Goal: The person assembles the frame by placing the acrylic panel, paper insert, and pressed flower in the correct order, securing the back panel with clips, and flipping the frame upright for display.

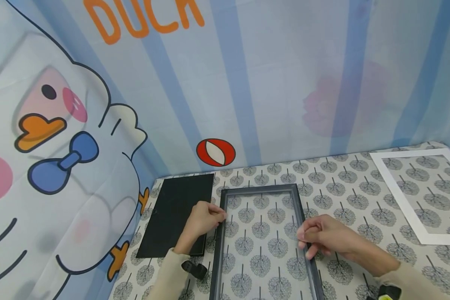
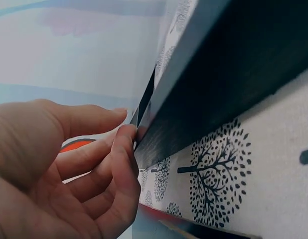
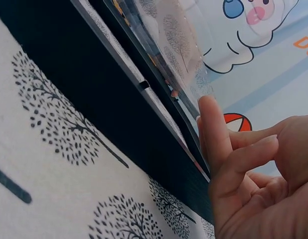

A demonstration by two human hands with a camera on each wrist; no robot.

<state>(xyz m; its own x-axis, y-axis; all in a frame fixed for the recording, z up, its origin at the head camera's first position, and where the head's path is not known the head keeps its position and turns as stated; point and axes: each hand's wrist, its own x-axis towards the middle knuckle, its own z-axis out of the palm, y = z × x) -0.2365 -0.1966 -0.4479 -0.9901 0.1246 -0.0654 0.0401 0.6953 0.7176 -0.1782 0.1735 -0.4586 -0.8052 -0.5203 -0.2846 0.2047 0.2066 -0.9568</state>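
Observation:
A dark grey picture frame (image 1: pixel 217 258) lies on the patterned cloth between the hands. Over its opening is a clear sheet (image 1: pixel 260 250), whose edge shows raised above the frame in the right wrist view (image 3: pixel 194 55). At the frame's left side my left hand (image 1: pixel 204 218) has thumb and forefinger close together, pinching the sheet's edge; the contact itself is hard to make out. My right hand (image 1: pixel 328 235) pinches the sheet's opposite edge above the right side, its other fingers loosely curled. In the left wrist view the left fingertips (image 2: pixel 125 132) sit against the frame's edge.
A black backing board (image 1: pixel 172 212) lies left of the frame. On the right lies a white mat border (image 1: pixel 401 200) with a wide opening. Behind the tree-print cloth (image 1: pixel 337 187) hangs a blue striped curtain (image 1: pixel 285 83) with a cartoon duck.

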